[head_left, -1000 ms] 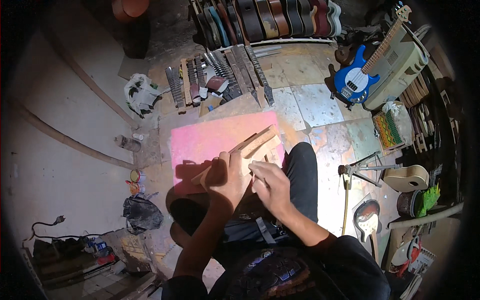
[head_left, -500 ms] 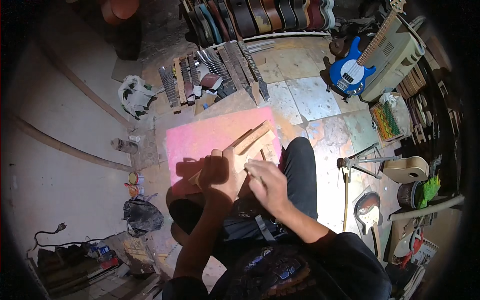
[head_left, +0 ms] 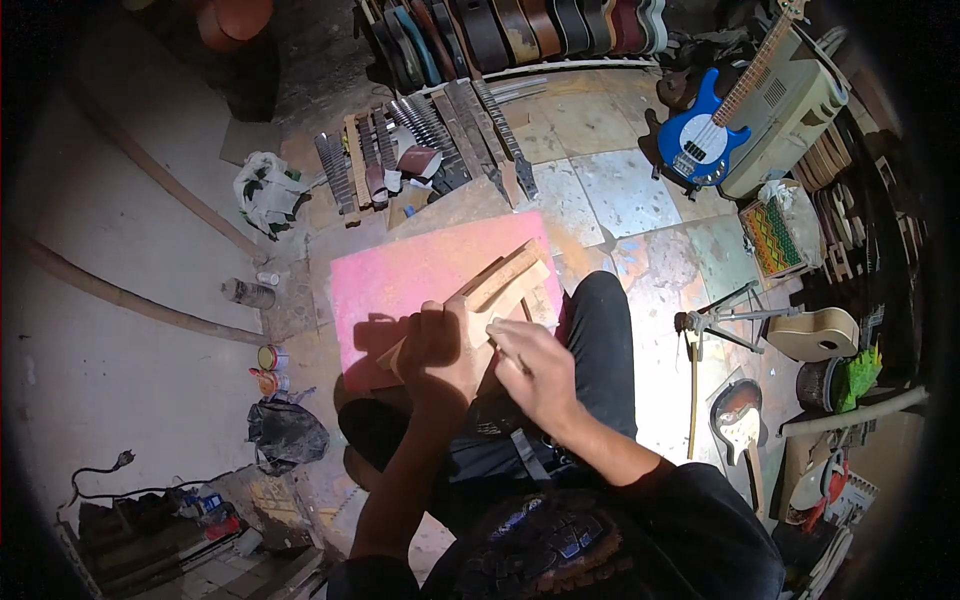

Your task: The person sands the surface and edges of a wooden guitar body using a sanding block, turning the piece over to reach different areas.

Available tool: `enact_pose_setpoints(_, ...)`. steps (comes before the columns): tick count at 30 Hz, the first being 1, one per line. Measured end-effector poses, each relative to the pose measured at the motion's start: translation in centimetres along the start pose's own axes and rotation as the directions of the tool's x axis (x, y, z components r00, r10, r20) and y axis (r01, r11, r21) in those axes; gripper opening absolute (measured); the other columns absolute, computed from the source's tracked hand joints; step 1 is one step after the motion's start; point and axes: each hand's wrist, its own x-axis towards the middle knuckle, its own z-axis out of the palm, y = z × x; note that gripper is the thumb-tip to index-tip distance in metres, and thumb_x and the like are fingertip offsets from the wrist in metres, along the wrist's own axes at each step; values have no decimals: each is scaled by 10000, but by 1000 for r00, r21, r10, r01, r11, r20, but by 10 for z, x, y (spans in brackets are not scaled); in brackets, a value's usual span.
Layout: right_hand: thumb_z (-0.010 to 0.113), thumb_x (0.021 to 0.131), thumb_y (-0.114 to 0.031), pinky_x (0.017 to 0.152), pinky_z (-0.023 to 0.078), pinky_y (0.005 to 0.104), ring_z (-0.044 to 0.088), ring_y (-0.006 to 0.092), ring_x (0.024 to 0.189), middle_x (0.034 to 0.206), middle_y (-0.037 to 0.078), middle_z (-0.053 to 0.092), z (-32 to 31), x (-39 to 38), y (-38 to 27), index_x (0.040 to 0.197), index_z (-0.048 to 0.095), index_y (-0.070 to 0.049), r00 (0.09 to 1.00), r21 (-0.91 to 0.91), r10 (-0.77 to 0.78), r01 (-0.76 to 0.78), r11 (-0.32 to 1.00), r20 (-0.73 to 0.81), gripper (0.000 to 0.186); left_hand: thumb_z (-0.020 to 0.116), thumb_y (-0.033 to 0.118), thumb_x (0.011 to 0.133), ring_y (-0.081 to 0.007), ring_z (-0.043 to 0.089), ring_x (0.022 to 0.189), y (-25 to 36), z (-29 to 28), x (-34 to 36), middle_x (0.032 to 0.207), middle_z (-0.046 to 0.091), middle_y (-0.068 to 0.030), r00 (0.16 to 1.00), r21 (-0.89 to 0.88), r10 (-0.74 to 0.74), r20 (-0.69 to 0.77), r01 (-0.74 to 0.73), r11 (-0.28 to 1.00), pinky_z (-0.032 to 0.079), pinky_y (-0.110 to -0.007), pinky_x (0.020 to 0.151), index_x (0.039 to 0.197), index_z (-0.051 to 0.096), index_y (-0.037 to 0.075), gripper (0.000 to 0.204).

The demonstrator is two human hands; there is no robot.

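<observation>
Fingers wrapped round its near part, my left hand (head_left: 437, 350) holds a pale shaped wooden piece (head_left: 510, 275) at a slant above my lap. The wood reaches up and to the right, over a pink board (head_left: 390, 270) on the floor. My right hand (head_left: 535, 370) is closed, its fingertips pressed together against the wood just right of my left hand. Whatever small thing may be in that pinch is hidden by the fingers. My left hand also covers part of the wood.
Several fretted guitar necks (head_left: 465, 130) lie beyond the board, below a row of guitar bodies (head_left: 520, 35). A blue bass guitar (head_left: 705, 135) leans at the far right. A metal stand (head_left: 725, 320) is right of my knee; a black plastic bag (head_left: 287, 432) lies left.
</observation>
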Motion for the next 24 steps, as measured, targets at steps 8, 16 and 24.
enact_pose_setpoints(8, 677, 844, 44, 942, 557, 377, 711, 326, 1094, 1190, 200, 716, -1, 3, -1, 1179, 729, 19, 999, 5, 34, -34, 999, 3, 340, 720, 232, 841, -272, 600, 891, 5, -7, -2, 979, 533, -110, 999, -17, 31, 18, -31, 999, 501, -352, 783, 1065, 607, 85, 290)
enact_pose_setpoints(16, 664, 859, 37, 929, 562, 376, 711, 341, 1070, 1169, 202, 721, -1, 3, 3, 1148, 733, 19, 1000, -6, -1, 1, 1000, -20, 297, 714, 231, 831, -266, 601, 904, 9, -15, 1, 977, 531, -102, 997, 44, 81, 6, -81, 996, 499, -359, 773, 1078, 621, 88, 300)
enact_pose_setpoints(24, 668, 854, 13, 955, 563, 386, 710, 333, 1113, 1156, 184, 734, 1, 3, 25, 1162, 742, 5, 996, -58, -83, 81, 995, -32, 317, 855, 373, 740, -281, 632, 920, -2, 3, -6, 985, 590, -98, 999, 11, 31, 21, -31, 999, 533, -385, 777, 1183, 655, 99, 558)
